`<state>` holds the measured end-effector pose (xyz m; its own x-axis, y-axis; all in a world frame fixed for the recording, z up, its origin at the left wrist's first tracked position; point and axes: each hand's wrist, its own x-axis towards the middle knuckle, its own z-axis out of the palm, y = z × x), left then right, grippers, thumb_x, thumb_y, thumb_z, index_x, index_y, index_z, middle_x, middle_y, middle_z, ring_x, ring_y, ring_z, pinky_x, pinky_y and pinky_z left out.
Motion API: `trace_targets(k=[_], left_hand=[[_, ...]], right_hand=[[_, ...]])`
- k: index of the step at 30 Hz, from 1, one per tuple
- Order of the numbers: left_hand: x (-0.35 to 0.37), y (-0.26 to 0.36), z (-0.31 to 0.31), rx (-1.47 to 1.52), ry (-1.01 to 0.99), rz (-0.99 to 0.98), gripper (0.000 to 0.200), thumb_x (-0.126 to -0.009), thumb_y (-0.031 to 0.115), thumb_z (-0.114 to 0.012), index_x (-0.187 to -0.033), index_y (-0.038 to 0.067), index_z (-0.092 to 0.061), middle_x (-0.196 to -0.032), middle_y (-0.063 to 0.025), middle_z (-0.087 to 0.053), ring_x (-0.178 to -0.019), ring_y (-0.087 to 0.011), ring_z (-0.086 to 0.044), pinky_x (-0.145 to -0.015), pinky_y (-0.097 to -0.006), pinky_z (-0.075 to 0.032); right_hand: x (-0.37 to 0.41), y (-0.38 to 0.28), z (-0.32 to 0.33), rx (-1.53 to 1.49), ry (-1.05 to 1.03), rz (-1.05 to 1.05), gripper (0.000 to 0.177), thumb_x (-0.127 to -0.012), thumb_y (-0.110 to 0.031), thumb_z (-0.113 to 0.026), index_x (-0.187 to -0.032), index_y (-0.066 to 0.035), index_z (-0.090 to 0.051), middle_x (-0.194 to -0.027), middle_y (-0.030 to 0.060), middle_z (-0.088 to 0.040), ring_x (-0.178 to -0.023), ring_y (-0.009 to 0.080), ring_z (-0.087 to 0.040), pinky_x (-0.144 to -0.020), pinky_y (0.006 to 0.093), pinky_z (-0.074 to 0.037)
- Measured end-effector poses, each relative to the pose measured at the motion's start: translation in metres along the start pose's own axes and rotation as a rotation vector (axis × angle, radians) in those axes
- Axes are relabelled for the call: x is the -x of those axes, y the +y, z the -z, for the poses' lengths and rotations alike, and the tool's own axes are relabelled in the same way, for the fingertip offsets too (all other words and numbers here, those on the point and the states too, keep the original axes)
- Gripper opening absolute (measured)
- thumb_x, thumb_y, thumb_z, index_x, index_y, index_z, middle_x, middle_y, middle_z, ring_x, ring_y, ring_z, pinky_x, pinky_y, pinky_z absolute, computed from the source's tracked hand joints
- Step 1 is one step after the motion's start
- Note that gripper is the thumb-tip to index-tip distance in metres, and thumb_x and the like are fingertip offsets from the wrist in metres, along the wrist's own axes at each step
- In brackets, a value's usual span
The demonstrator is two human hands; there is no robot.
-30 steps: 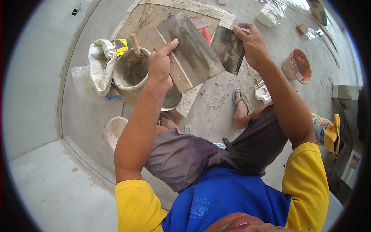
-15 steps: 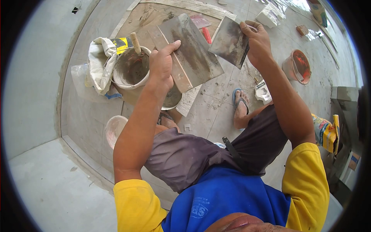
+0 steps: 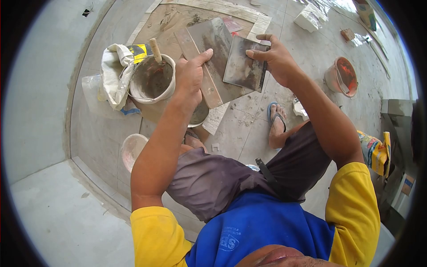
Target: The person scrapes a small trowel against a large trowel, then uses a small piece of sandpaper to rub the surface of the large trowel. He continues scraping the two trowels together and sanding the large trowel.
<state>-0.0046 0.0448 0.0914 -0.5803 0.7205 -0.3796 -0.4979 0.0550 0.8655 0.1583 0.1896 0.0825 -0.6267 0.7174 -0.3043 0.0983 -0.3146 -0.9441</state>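
My left hand [image 3: 190, 79] is wrapped round the pale edge strip of a wide flat metal scraper [image 3: 208, 38] with grey smears on its blade, thumb over the strip. In my right hand [image 3: 281, 63] is a smaller rectangular scraper [image 3: 245, 63], its face blotched with dark residue. My right thumb presses on that face, and the index finger stretches past its top edge. The small scraper overlaps the right part of the wide blade in this view. Left of my left hand, a white bucket [image 3: 168, 91] holds grey residue and a tool with a wooden handle [image 3: 155, 50].
A white sack [image 3: 116, 66] lies beside the bucket. Several pale boards [image 3: 218, 118] frame a dusty sheet ahead. An orange-stained bucket [image 3: 336, 80], a white block [image 3: 308, 18] and a yellow bag [image 3: 377, 153] are on the right. A pale tub [image 3: 132, 149] sits at lower left.
My right hand has brought the small scraper left and slightly down, from beside the wide scraper to over its blade. The wide scraper has shifted slightly; my left hand keeps its grip.
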Motion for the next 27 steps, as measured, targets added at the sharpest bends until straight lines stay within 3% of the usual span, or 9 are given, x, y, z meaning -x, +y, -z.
trace_targets(k=[5,8,12,13,14,17,19,21,27], left_hand=[[0.001,0.002,-0.001,-0.02,-0.032,-0.063,0.034,-0.092,0.013,-0.066,-0.121,-0.002,-0.056,-0.109,-0.0118,-0.067,-0.095,-0.0226,-0.068,-0.085,-0.0374,-0.057],[0.001,0.008,0.001,0.114,-0.005,0.042,0.031,-0.097,0.02,-0.06,-0.121,0.0,-0.057,-0.108,-0.012,-0.068,-0.097,-0.0237,-0.068,-0.084,-0.0385,-0.057],[-0.026,-0.013,0.035,0.58,-0.391,0.42,0.051,-0.101,0.041,-0.053,-0.126,-0.001,-0.043,-0.105,-0.0161,-0.061,-0.081,-0.0223,-0.066,-0.063,-0.033,-0.057],[-0.025,-0.01,0.033,0.733,-0.499,0.569,0.053,-0.102,0.045,-0.048,-0.127,-0.001,-0.04,-0.101,-0.015,-0.06,-0.074,-0.0201,-0.063,-0.056,-0.0294,-0.055],[-0.014,-0.012,0.024,0.638,-0.303,0.517,0.05,-0.102,0.045,-0.047,-0.126,0.002,-0.04,-0.097,-0.0144,-0.057,-0.065,-0.0165,-0.057,-0.048,-0.0231,-0.049],[-0.011,-0.023,0.025,0.698,-0.416,0.641,0.048,-0.101,0.035,-0.049,-0.136,0.004,-0.04,-0.109,-0.022,-0.053,-0.069,-0.0198,-0.055,-0.057,-0.0262,-0.05],[-0.01,-0.029,0.024,0.685,-0.47,0.658,0.05,-0.101,0.036,-0.048,-0.136,0.002,-0.041,-0.11,-0.0221,-0.054,-0.072,-0.0194,-0.054,-0.057,-0.0266,-0.05],[-0.012,-0.035,0.023,0.633,-0.568,0.711,0.052,-0.101,0.038,-0.047,-0.135,-0.001,-0.042,-0.11,-0.021,-0.055,-0.072,-0.0184,-0.053,-0.056,-0.0263,-0.05],[-0.007,-0.047,0.018,0.649,-0.743,0.687,0.04,-0.101,0.035,-0.049,-0.121,0.0,-0.051,-0.098,-0.014,-0.058,-0.071,-0.0159,-0.055,-0.051,-0.0221,-0.048]], right_hand=[[-0.012,-0.002,0.011,-0.05,0.115,0.11,0.055,-0.083,-0.002,-0.076,-0.126,0.005,-0.043,-0.098,0.0142,-0.064,-0.078,0.02,-0.067,-0.065,0.0331,-0.058],[-0.016,-0.01,0.023,-0.363,0.221,0.159,0.028,-0.088,-0.009,-0.073,-0.109,-0.002,-0.055,-0.088,0.0078,-0.065,-0.071,0.0163,-0.066,-0.061,0.0318,-0.058],[-0.013,-0.017,0.028,-0.519,0.245,0.034,0.024,-0.09,-0.01,-0.072,-0.106,-0.002,-0.057,-0.084,0.0061,-0.065,-0.07,0.0146,-0.065,-0.059,0.0316,-0.057],[-0.011,-0.016,0.027,-0.427,0.233,0.116,0.022,-0.09,-0.011,-0.071,-0.105,-0.002,-0.057,-0.083,0.0058,-0.065,-0.07,0.0141,-0.065,-0.061,0.0309,-0.056],[-0.01,-0.014,0.026,-0.334,0.221,0.198,0.02,-0.091,-0.011,-0.07,-0.103,-0.002,-0.057,-0.082,0.0054,-0.065,-0.07,0.0136,-0.064,-0.062,0.0301,-0.056],[-0.006,-0.011,0.01,0.117,0.156,0.569,0.018,-0.091,-0.008,-0.07,-0.1,-0.001,-0.056,-0.084,0.0064,-0.066,-0.063,0.0135,-0.063,-0.058,0.028,-0.05],[0.006,-0.006,0.002,0.319,0.208,0.588,0.014,-0.092,-0.005,-0.067,-0.098,-0.002,-0.055,-0.085,0.0074,-0.066,-0.065,0.0137,-0.061,-0.06,0.0277,-0.047],[0.01,-0.001,-0.003,0.583,0.079,1.044,0.01,-0.092,0.0,-0.063,-0.096,-0.002,-0.055,-0.086,0.0108,-0.067,-0.07,0.0169,-0.062,-0.062,0.0298,-0.048],[0.028,0.006,-0.024,0.828,-0.142,1.284,0.042,-0.075,0.009,-0.064,-0.115,-0.004,-0.064,-0.107,0.012,-0.068,-0.099,0.0282,-0.066,-0.086,0.0375,-0.056]])
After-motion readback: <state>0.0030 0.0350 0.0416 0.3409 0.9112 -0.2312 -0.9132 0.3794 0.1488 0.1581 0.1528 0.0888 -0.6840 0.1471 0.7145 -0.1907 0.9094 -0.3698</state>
